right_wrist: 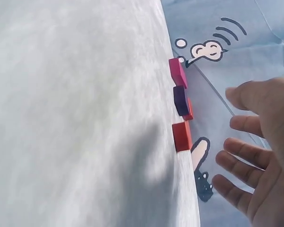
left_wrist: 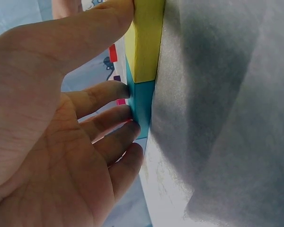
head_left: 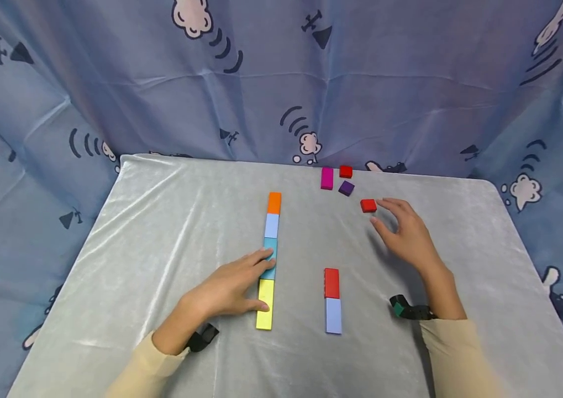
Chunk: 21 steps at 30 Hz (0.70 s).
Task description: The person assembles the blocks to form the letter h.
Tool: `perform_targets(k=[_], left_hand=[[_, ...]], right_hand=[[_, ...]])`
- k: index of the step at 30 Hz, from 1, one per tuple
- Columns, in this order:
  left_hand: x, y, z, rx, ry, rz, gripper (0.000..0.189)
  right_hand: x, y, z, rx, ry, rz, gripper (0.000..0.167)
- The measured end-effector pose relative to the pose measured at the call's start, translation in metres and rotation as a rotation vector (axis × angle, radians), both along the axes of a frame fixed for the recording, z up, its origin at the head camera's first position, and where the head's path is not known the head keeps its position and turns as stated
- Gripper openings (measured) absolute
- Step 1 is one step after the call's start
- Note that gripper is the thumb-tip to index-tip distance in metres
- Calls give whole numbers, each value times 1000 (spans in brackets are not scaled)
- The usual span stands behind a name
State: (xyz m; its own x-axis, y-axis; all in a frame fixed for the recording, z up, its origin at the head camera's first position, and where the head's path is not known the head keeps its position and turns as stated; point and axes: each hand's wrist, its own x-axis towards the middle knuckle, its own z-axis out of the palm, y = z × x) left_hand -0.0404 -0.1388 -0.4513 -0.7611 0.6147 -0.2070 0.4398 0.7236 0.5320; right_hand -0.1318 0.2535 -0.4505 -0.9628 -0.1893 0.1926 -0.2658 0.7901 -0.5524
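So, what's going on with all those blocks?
Someone's left hand touches a long row of blocks, at the teal block and yellow block. Their right hand is close to a small red block but isn't gripping it. A shorter row, red and light blue, lies between the hands. Pink, purple and red blocks lie farther back.

A bright yellow rectangular block (head_left: 267, 291) lies flat, its twelve o'clock end against a teal rectangular block (head_left: 271, 244); a small red rectangular block (head_left: 368, 206) lies well apart, at the teal one's two o'clock.
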Motion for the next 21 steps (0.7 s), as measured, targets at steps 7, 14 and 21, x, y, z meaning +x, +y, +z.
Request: perform_targets(k=[7, 14, 21], left_hand=[[-2, 0, 2, -4, 7, -12, 90], [-1, 2, 0, -5, 3, -21, 90], [0, 0, 1, -5, 0, -6, 90]], right_hand=[[-18, -12, -5, 22, -78, -17, 51], [-23, -14, -14, 61, -126, -59, 52], [-30, -17, -19, 100, -147, -92, 56]])
